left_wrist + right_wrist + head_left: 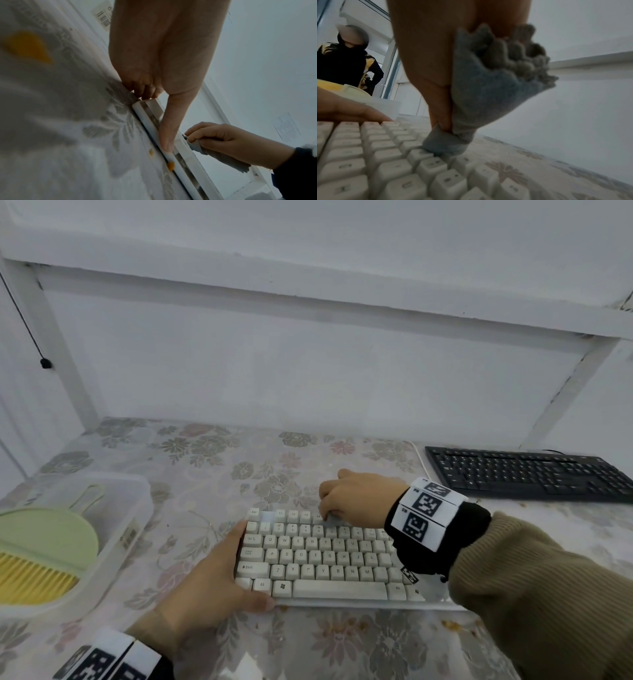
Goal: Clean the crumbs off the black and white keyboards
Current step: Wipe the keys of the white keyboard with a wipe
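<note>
White keyboard (322, 556) flat mid-table; black keyboard (527, 474) far right, seemingly flat.

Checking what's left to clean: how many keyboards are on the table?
2. The white keyboard lies under both hands; the black keyboard lies at the table's far right, untouched.
</note>
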{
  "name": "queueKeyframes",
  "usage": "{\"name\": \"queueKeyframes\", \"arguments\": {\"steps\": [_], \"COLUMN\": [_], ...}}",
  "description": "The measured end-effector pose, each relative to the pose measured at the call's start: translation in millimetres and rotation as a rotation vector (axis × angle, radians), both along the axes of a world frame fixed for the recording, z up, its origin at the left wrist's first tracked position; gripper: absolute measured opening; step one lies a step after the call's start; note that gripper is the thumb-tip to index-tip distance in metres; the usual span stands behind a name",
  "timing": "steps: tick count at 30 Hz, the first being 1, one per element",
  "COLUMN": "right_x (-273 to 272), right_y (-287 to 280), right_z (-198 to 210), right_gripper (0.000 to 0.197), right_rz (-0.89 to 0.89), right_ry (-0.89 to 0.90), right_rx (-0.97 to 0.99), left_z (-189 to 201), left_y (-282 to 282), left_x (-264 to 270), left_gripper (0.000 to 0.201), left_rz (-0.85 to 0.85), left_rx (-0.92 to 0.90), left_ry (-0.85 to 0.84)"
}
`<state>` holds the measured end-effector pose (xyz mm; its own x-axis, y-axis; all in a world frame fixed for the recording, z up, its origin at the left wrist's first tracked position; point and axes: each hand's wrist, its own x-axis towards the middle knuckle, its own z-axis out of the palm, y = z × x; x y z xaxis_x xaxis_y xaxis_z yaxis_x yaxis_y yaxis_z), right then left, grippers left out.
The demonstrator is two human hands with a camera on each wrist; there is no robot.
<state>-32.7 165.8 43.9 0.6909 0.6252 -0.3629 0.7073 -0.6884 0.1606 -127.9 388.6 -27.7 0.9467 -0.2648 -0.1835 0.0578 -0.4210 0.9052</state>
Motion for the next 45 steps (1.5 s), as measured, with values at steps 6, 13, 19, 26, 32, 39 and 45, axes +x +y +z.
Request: {"name": "queueKeyframes", "arguments": {"steps": [6, 13, 19, 26, 32, 39, 45], "right_x": [8.6, 12.0, -3.7, 0.0, -2.6, 3.0, -0.8], "right_y": [5.8, 32.5, 80.5, 79.4, 72.2, 73.6, 37.3], "right_z": [-8.9, 1.3, -2.0, -11.0, -9.8, -4.8, -2.8], "right_gripper": [0.026, 0.029, 0.031, 0.027, 0.025, 0.023, 0.028], "right_rz": [-0.089, -0.228, -0.137, -0.057, 0.066, -0.014, -0.026], "right_ry": [-0.023, 0.039, 0.200, 0.094, -0.022, -0.095, 0.163], "right_rx": [0.009, 0.430, 0.444, 0.295, 0.113, 0.116, 0.313], "left_z": [0.0, -2.7, -3.7, -5.3, -3.7, -6.8, -7.4], "left_y": [0.3, 1.5, 0.5, 3.4, 2.0, 3.7, 3.1], "left_x": [-0.3, 0.7, 2.3, 3.7, 2.8, 4.2, 3.1], "left_gripper": [0.090, 0.092, 0.087, 0.089, 0.089, 0.092, 0.092], "left_rz": [0.007, 0.015, 0.023, 0.020, 0.022, 0.006, 0.001], "left_rx": [-0.012, -0.020, -0.026, 0.009, -0.002, -0.020, -0.043], "left_ry": [0.006, 0.007, 0.019, 0.015, 0.010, 0.005, -0.014]}}
